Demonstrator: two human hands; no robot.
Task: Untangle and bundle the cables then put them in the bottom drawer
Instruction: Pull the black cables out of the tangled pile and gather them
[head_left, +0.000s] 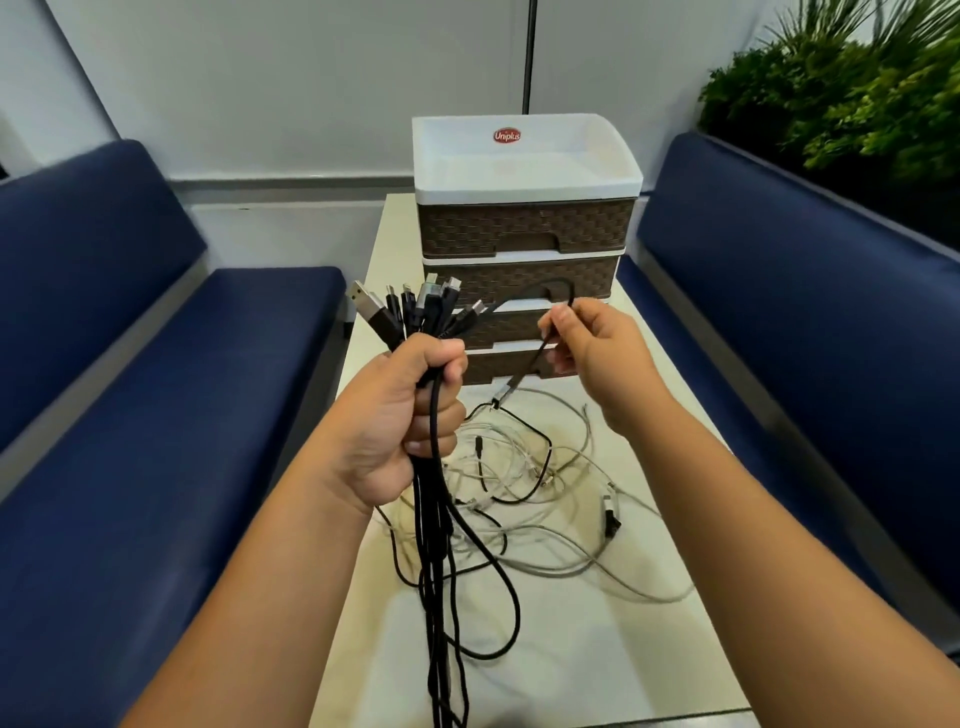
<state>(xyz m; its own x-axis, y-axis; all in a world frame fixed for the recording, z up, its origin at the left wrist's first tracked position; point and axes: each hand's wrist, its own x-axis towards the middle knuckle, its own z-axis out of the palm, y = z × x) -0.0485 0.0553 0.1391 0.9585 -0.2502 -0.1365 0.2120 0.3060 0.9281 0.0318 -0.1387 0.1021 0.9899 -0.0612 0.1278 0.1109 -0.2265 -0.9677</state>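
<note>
Several black cables (441, 519) hang in a bunch from the left hand (405, 410), whose fingers wrap them tightly, plugs fanned upward. Pale, thin cables (561, 551) lie tangled on the cream counter (597, 660). Farther on, the right hand (592, 348) pinches one black cable's looped end (540, 348). Behind stands a brown woven-look drawer unit (527, 228), its bottom drawer (498, 364) closed.

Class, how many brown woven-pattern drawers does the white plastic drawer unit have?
4, stacked: top drawer, second, third behind the right hand, bottom drawer partly hidden by the hands.
</note>
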